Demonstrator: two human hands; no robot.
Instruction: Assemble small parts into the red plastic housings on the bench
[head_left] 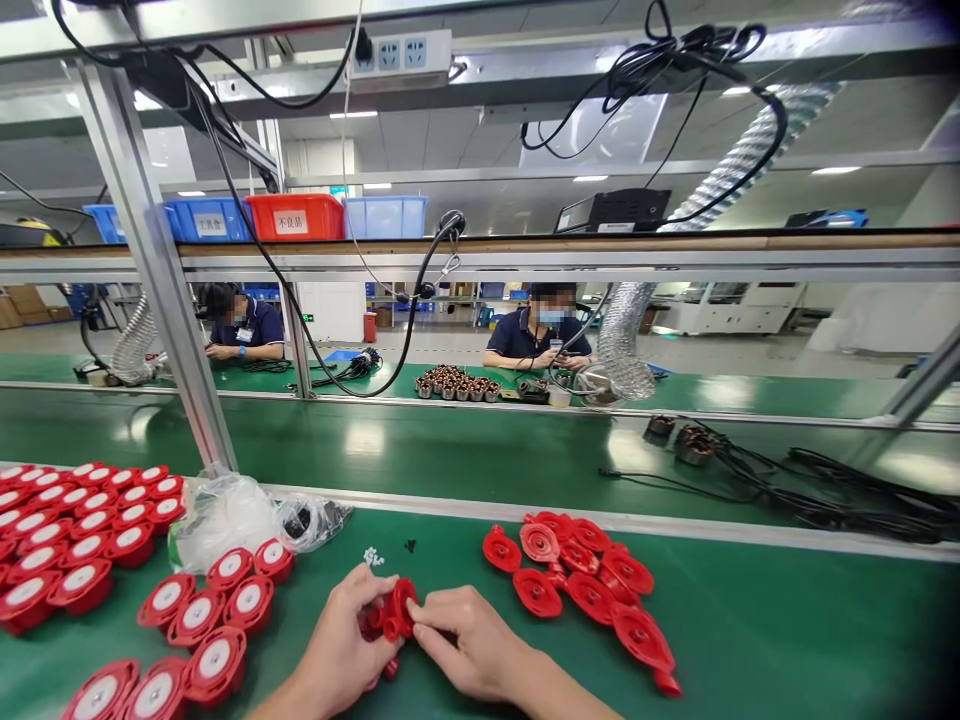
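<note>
Low in the middle of the head view, my left hand (346, 632) is closed around a red plastic housing (403, 606) with short round spouts. From the other side my right hand (466, 640) has its thumb and forefinger against the housing's edge; whether a small piece sits between those fingertips is hidden. Just beyond my hands lie small white pieces (373, 557) and a few tiny black pieces (410, 546). To the right is a loose pile of red plastic covers (592, 597). At left stand red housings with white discs (199, 617), several of them grouped near me.
Clear plastic bags (232, 520) lie behind the left housings. A metal post (150, 250) rises at left. Black cables (817, 490) and copper-wound motor parts (695, 443) lie on the green belt at right. Two people sit across the line. Bins (296, 217) stand on the overhead shelf.
</note>
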